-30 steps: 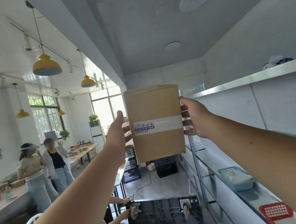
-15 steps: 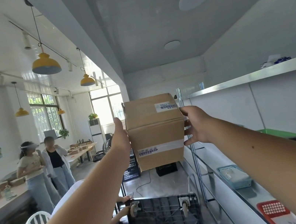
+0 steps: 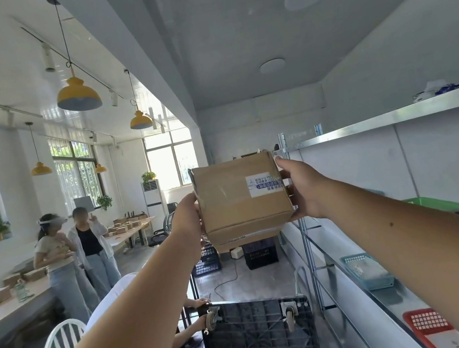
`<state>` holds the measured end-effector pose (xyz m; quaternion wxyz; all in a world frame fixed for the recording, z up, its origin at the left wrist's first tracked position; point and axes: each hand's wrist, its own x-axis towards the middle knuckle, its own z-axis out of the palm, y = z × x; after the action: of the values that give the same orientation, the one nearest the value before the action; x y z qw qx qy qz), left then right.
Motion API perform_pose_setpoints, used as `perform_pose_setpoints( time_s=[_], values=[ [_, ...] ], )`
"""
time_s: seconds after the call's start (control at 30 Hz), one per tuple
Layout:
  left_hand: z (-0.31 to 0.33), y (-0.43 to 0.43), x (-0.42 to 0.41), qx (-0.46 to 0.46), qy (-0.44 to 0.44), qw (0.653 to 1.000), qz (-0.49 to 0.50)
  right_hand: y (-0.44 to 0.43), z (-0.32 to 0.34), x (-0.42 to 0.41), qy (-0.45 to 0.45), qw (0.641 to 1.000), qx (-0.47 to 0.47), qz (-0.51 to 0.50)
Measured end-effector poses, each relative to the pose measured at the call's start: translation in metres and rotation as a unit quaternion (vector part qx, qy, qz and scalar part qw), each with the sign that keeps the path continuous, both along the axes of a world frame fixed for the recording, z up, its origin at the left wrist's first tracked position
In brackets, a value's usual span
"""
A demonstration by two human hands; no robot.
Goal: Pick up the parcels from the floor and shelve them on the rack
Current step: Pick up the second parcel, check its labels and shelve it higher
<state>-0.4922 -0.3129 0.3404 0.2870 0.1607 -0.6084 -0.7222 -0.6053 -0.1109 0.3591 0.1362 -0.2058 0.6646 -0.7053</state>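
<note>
- We are facing the metal rack [image 3: 393,117], which is running along the right side of the view; its upper shelf is carrying a small white-and-blue item [image 3: 434,88] near its front edge.
- We are seeing an upturned black trolley [image 3: 260,340] standing on the floor below our arms, its castor wheels pointing towards us.
- We are holding the cardboard parcel [image 3: 241,202] in mid-air at arm's length, just beside the left end of the rack's upper shelf and slightly below it; it is resting on no shelf.
- The parcel is tilting, with a white printed label [image 3: 264,184] showing near its right edge, upside down.
- We are seeing a green tray [image 3: 437,205] on the middle shelf, and a pale blue basket [image 3: 367,271] and a red basket [image 3: 426,323] at the front edge of the lower shelf.
- Our left hand [image 3: 189,220] is pressing flat against the parcel's left side, clamping it.
- Our right hand [image 3: 304,189] is gripping the parcel's right side, fingers wrapping behind that edge.
</note>
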Motion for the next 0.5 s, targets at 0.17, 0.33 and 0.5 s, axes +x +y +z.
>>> perform_pose_setpoints(
  time_s=[0.17, 0.33, 0.5],
  values=[
    [-0.0003, -0.0004, 0.0028, 0.012, -0.003, 1.000, -0.005, -0.0038, -0.0029, -0.0032, 0.001, 1.000, 0.003, -0.004],
    [-0.0001, -0.0021, 0.0016, 0.027, 0.013, 1.000, 0.008, -0.0032, -0.0035, -0.0057, 0.003, 1.000, -0.002, -0.007],
    [-0.0070, -0.0033, 0.0048, 0.000, 0.030, 0.999, 0.025, -0.0030, -0.0012, -0.0042, 0.011, 1.000, -0.011, -0.023]
  ],
)
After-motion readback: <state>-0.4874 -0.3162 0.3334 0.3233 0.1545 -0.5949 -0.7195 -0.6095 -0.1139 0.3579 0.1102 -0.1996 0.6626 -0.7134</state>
